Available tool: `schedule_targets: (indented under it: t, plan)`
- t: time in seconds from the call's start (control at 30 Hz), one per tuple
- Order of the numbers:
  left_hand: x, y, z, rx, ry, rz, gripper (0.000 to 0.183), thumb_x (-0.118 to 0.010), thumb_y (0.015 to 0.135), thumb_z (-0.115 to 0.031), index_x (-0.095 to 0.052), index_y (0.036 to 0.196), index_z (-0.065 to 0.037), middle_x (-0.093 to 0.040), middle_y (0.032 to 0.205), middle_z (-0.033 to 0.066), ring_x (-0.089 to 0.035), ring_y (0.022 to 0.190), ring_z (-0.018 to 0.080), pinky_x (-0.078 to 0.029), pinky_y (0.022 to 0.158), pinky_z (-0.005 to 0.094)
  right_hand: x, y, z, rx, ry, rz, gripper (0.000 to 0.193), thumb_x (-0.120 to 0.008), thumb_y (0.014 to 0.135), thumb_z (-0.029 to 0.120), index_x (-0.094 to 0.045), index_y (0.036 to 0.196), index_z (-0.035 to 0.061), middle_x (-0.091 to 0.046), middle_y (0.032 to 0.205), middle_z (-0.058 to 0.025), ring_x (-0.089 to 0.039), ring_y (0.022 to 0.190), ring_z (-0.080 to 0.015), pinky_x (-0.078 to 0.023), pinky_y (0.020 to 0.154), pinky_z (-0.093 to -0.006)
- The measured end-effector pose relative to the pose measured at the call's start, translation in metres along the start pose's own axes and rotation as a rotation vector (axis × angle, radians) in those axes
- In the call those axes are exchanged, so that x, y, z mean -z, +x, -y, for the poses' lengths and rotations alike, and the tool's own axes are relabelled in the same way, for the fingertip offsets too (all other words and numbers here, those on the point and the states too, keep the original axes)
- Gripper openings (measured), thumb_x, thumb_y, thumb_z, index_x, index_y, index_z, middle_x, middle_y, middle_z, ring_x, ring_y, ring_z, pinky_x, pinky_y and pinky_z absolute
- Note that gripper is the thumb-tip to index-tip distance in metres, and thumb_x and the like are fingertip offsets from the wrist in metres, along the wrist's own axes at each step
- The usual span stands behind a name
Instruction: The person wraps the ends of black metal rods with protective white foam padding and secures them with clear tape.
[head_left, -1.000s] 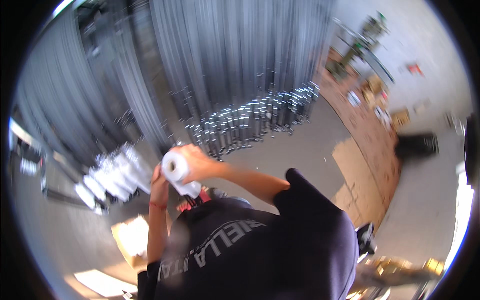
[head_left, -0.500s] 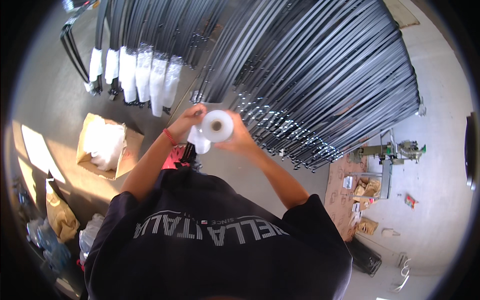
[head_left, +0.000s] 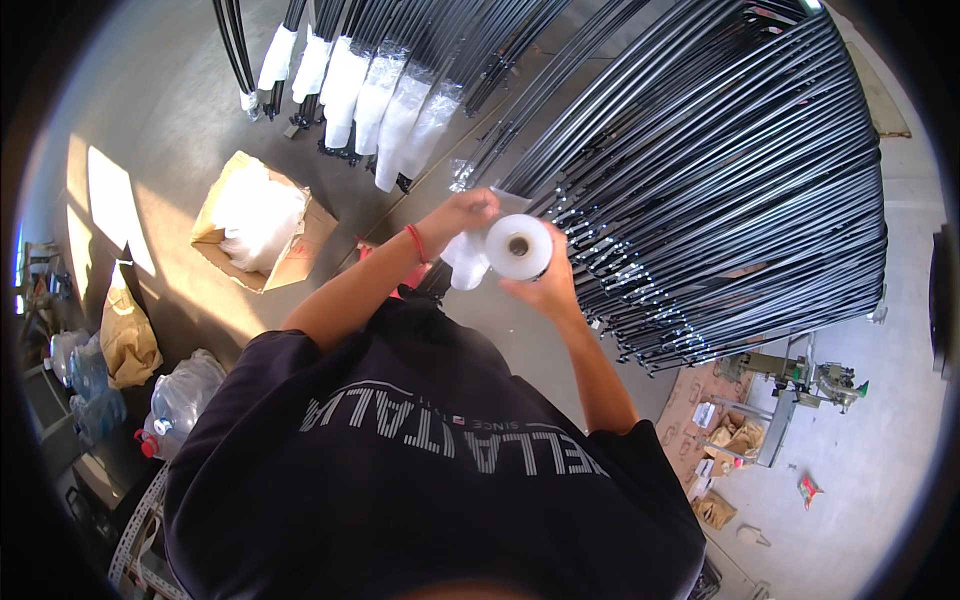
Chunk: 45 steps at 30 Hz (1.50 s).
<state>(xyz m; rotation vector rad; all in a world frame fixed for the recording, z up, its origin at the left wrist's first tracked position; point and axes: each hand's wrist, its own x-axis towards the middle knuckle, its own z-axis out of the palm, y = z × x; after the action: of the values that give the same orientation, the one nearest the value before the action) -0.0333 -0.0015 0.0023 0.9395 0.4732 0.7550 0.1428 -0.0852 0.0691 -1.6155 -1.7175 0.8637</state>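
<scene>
My right hand (head_left: 550,285) grips a roll of clear plastic film (head_left: 519,266), its round end and hollow core facing up. Just left of it, my left hand (head_left: 472,210) has its fingers curled closed; whatever is in them is hidden. A thin sheet of film (head_left: 512,202) shows between the hands, beyond the roll. Below my left hand, touching or close to the roll, is a white film-wrapped end (head_left: 465,265). Dark rod ends show near my chest, partly hidden by my shirt.
Long black rods (head_left: 720,190) lie in a large bundle at the right. Rods with white-wrapped ends (head_left: 378,95) stretch away at the far left. A cardboard box (head_left: 315,235) holds white plastic. Large clear bottles (head_left: 185,395) stand at left, a metal machine (head_left: 780,370) at right.
The view has shifted, so the surroundings sit differently in it. My right hand keeps the roll; my left hand stays closed beside it, slightly farther from the roll.
</scene>
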Motion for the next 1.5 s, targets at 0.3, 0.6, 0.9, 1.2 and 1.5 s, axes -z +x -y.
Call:
schedule_targets:
  t: [0.3,0.6,0.9,1.2,1.5]
  plan:
    - [-0.016,-0.009,-0.011,-0.037,0.099,-0.041,0.022,-0.045,0.088,-0.025,-0.044,0.106,-0.011,-0.042,0.086,-0.0036,-0.038,0.080,0.0059,-0.031,0.074,0.0221,-0.007,-0.004,-0.019,-0.183,0.523,-0.358,0.068,-0.074,0.057,0.007,-0.036,0.113,0.0014,-0.048,0.104,-0.0088,-0.047,0.097,-0.0189,-0.037,0.087,-0.0319]
    - [-0.019,-0.009,-0.014,0.136,0.191,-0.151,0.045,-0.046,0.086,-0.043,-0.035,0.117,-0.013,-0.045,0.108,0.0055,-0.043,0.095,0.0136,-0.033,0.084,0.0297,-0.005,-0.004,0.004,-0.186,0.656,-0.414,0.069,-0.075,0.056,0.010,-0.035,0.111,0.0011,-0.048,0.103,-0.0097,-0.047,0.097,-0.0196,-0.038,0.086,-0.0331]
    - [-0.022,0.003,-0.002,0.154,-0.039,-0.116,0.046,-0.030,0.088,-0.051,-0.041,0.110,-0.013,-0.050,0.106,0.0049,-0.047,0.097,0.0157,-0.037,0.083,0.0347,-0.007,0.001,0.025,-0.161,0.633,-0.338,0.064,-0.072,0.057,0.011,-0.039,0.111,0.0013,-0.050,0.103,-0.0092,-0.047,0.100,-0.0200,-0.036,0.089,-0.0329]
    - [-0.009,0.015,0.029,-0.010,0.220,-0.264,0.020,-0.043,0.090,-0.031,-0.045,0.087,-0.011,-0.049,0.079,-0.0021,-0.046,0.072,0.0095,-0.039,0.065,0.0263,-0.007,0.003,0.011,-0.234,0.694,-0.401,0.063,-0.073,0.062,0.009,-0.037,0.112,-0.0002,-0.049,0.106,-0.0121,-0.048,0.101,-0.0218,-0.039,0.087,-0.0346]
    - [-0.025,0.023,0.029,-0.329,0.664,-0.552,0.019,-0.044,0.090,-0.020,-0.043,0.082,-0.003,-0.047,0.066,0.0047,-0.044,0.061,0.0130,-0.038,0.057,0.0283,-0.007,-0.001,0.003,-0.231,0.911,-0.355,0.056,-0.065,0.067,0.008,-0.036,0.116,0.0007,-0.048,0.110,-0.0099,-0.045,0.104,-0.0205,-0.035,0.091,-0.0325]
